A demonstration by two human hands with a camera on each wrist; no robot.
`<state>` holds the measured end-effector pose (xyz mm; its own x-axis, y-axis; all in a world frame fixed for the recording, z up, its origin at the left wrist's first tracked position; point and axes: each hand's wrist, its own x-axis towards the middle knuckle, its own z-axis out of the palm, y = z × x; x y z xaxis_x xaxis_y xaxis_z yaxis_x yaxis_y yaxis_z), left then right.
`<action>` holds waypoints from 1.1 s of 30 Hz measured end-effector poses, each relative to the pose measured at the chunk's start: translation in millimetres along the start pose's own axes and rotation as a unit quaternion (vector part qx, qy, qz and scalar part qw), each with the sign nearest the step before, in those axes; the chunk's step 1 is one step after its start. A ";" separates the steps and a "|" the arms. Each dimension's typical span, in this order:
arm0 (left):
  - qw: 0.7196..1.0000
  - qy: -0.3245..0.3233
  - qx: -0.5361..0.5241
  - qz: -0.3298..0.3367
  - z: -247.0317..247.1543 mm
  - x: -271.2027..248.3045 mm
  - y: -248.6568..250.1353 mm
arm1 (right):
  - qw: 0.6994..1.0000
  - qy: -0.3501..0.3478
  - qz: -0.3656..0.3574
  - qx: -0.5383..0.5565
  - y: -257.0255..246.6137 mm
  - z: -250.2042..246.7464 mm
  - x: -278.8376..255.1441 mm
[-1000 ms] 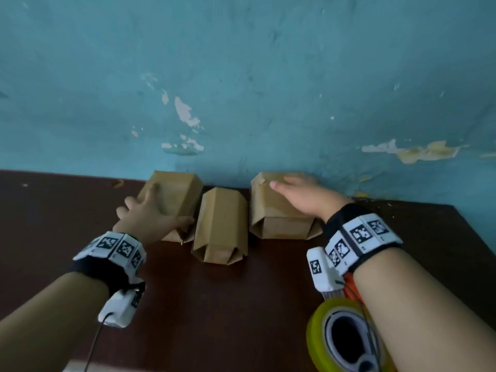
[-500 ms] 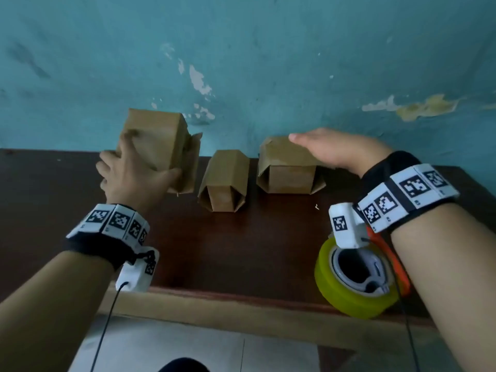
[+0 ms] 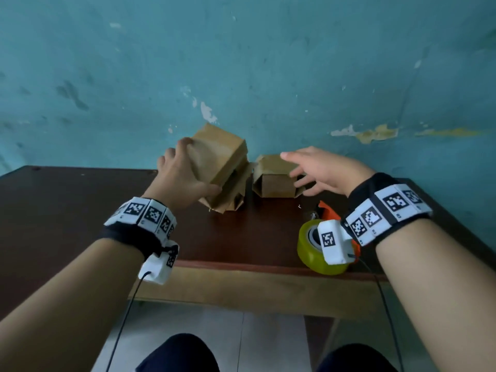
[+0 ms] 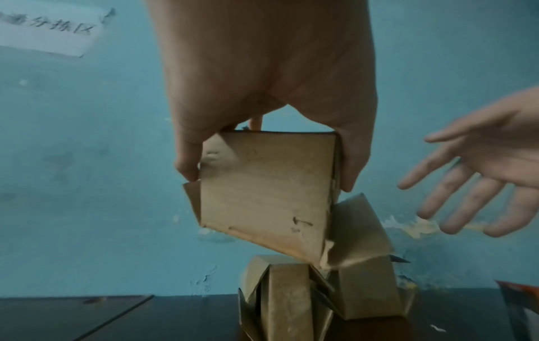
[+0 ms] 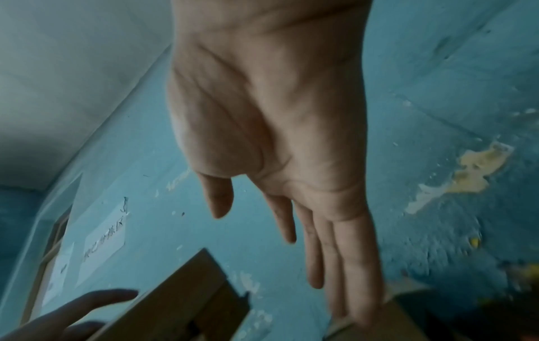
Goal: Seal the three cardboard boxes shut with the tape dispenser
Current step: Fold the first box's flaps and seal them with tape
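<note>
left fingers (image 4: 186, 159): curled round the lifted box (image 3: 217, 157), thumb on one side face, the rest on the opposite face; firm grip
left hand (image 3: 179, 181): reached forward and up, back of hand toward the head camera, wrist near level
lifted box: clear of the table, tilted; long axis runs from the fingers down and toward the person; loose flaps at its lower end, over the middle box
middle box (image 4: 280, 297): directly below the left fingers, on the table; flapped end faces the person, long axis points away toward the wall
right fingers (image 5: 350, 265): straight, slightly spread, holding nothing; whether the tips touch the cardboard below can't be told
right hand (image 3: 322, 170): palm down, hovering over the right box, forearm angled in from the right
right box (image 3: 273, 181): under the right fingers, on the table by the wall, just beside the middle box
tape dispenser (image 3: 311, 245): behind the right wrist at the table's near edge, well apart from both sets of fingers; yellow roll, orange body
table (image 3: 80, 200): dark brown
wall (image 3: 268, 63): teal, paint peeling
</note>
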<state>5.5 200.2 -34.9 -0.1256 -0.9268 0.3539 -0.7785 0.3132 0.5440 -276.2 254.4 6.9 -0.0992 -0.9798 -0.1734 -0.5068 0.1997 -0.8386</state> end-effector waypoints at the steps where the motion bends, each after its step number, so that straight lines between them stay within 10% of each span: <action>1: 1.000 -0.010 0.005 0.026 0.1 -4.8 4.3 | 0.999 -0.007 0.002 0.048 0.5 4.5 -3.4; 12: 0.947 0.006 0.074 0.313 44.7 -59.7 13.0 | 0.976 -0.057 0.069 0.198 10.4 52.0 -19.5; 23: 0.942 -0.077 0.106 0.309 79.8 -63.6 -2.3 | 0.954 0.018 0.141 0.265 47.9 78.2 -7.0; 28: 0.967 -0.119 -0.043 0.219 83.8 -58.0 -2.3 | 0.954 0.047 0.130 0.266 59.4 98.0 -2.1; 33: 0.970 -0.049 -0.100 0.218 91.2 -55.8 -12.3 | 0.945 0.053 0.117 0.301 64.4 111.0 -3.9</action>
<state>-34.0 229.1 -130.7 -0.4815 -0.7099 0.5140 -0.5043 0.7041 0.4999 -213.4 271.7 -103.8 -0.2497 -0.8971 -0.3646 0.1162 0.3460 -0.9310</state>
